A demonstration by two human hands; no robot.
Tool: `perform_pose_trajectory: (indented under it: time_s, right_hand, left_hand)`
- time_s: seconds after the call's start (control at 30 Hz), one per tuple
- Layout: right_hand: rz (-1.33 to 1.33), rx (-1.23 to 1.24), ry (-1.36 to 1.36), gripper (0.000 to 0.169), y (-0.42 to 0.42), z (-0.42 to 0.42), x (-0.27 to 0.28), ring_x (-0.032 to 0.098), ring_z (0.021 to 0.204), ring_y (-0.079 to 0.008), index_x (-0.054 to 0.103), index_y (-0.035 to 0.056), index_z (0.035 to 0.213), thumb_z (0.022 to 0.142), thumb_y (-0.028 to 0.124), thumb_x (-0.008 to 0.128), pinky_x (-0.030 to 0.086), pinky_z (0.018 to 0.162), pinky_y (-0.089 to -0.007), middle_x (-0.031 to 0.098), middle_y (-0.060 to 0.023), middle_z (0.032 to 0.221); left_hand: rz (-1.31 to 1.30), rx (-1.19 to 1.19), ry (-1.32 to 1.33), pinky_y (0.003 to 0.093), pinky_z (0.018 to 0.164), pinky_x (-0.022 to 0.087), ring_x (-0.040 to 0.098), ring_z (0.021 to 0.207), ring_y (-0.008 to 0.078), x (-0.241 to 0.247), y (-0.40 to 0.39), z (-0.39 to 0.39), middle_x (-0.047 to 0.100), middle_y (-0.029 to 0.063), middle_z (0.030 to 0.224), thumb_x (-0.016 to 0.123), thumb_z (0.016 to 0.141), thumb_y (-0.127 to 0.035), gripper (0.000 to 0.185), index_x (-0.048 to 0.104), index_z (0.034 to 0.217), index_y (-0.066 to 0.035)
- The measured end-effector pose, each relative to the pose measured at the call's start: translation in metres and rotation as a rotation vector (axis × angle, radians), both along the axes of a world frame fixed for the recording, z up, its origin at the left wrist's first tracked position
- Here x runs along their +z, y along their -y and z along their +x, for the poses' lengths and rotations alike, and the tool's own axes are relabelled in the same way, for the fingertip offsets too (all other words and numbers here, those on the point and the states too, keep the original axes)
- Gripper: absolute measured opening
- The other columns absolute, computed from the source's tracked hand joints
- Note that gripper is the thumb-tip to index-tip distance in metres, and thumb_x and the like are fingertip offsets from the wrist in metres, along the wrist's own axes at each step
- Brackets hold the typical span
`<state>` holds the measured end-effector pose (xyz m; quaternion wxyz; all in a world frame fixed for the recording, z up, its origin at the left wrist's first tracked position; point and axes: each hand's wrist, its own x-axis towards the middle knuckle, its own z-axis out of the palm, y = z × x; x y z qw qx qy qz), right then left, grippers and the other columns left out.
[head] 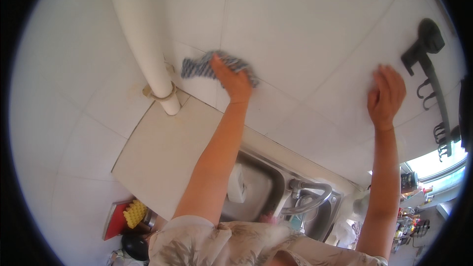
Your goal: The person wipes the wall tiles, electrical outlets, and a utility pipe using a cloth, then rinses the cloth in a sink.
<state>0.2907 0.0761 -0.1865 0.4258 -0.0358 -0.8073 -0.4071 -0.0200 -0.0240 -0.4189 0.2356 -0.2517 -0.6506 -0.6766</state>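
Observation:
My left hand (236,83) presses a bunched, striped blue-and-white cloth (199,68) against the white tiled wall (295,29). The cloth spreads out from under the fingers on both sides and looks slightly blurred. To its left a thick white pipe (138,33) runs down the wall to the countertop (159,144), with a pipe clamp (148,91) around its lower end. Away to the right, my right hand (388,98) is held at the tiles with slightly bent fingers and nothing in it. Whether its fingertips touch the wall I cannot tell.
Below my arms lies a steel sink (262,181) with a curved faucet (325,195) and a white container (237,183). A black hook rail (434,77) hangs beside my right hand. At lower left are a yellow sponge (134,213), a red board (114,221) and a black pan (133,245).

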Motion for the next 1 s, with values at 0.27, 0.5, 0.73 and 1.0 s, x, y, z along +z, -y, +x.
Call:
perform_pose_trajectory:
  time_s: [0.27, 0.5, 0.73, 1.0]
  right_hand:
    - [0.044, 0.002, 0.011, 0.032, -0.002, 0.002, -0.001, 0.058, 0.113, -0.0264, 0.065, 0.0048, 0.106, 0.078, -0.004, 0.051, 0.04, 0.102, -0.0398, 0.064, -0.0085, 0.116]
    - [0.034, 0.012, 0.014, 0.032, -0.005, 0.002, -0.004, 0.058, 0.113, -0.027, 0.065, 0.0039, 0.104, 0.076, -0.005, 0.053, 0.041, 0.1, -0.0403, 0.064, -0.0095, 0.116]
    - [-0.034, 0.066, 0.019, 0.032, -0.001, 0.003, 0.005, 0.059, 0.111, -0.0284, 0.066, 0.0037, 0.1, 0.07, -0.005, 0.056, 0.042, 0.098, -0.0412, 0.064, -0.0087, 0.114]
    - [-0.075, 0.112, -0.045, 0.028, 0.008, 0.001, 0.008, 0.059, 0.111, -0.0241, 0.066, 0.0049, 0.098, 0.072, -0.003, 0.059, 0.043, 0.097, -0.0409, 0.064, -0.0062, 0.115]
  left_hand:
    - [0.243, -0.108, 0.415, 0.0411, 0.117, 0.009, 0.009, 0.145, 0.0335, -0.217, -0.014, -0.029, 0.008, 0.0205, 0.157, 0.036, 0.098, -0.018, 0.065, 0.003, 0.151, -0.002]
    - [0.257, -0.191, 1.115, 0.0355, 0.114, 0.023, 0.025, 0.14, 0.0304, -0.237, 0.006, -0.021, 0.016, 0.0194, 0.155, 0.03, 0.103, -0.034, 0.065, 0.002, 0.15, 0.001]
    - [0.522, -0.356, 1.332, 0.0401, 0.116, 0.017, 0.021, 0.142, 0.0302, -0.115, 0.009, 0.012, 0.012, 0.0183, 0.157, 0.04, 0.098, -0.034, 0.073, 0.003, 0.15, 0.001]
    - [-0.05, -0.141, -0.173, 0.0519, 0.115, 0.008, 0.013, 0.139, 0.0476, 0.094, 0.01, -0.005, 0.015, 0.0323, 0.149, 0.054, 0.083, -0.018, 0.082, 0.01, 0.146, 0.011]
